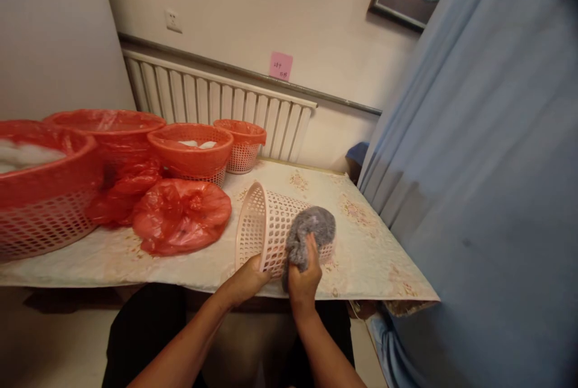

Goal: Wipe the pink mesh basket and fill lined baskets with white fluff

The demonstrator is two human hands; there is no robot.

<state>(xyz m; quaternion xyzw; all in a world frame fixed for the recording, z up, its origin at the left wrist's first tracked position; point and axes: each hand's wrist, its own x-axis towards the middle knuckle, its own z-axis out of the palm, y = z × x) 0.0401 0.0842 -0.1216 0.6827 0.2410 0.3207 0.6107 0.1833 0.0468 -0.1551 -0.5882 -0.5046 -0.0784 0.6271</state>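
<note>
A pale pink perforated basket point(277, 219) lies tipped on its side near the table's front edge, its mouth facing left. My left hand point(248, 279) is closed on the lower part of its rim. With my right hand point(306, 276) I hold a fuzzy grey cloth point(316, 224), which is pressed against the basket's outer side toward its base. The cloth covers part of the basket wall, and the fingers of my right hand are partly over the cloth.
Red plastic bags point(183, 216) lie left of the basket. Several baskets lined with red bags, such as a small one point(242, 158), stand behind and left. A blue curtain point(474, 165) hangs at the right; a radiator point(203, 96) is behind the table point(370, 255).
</note>
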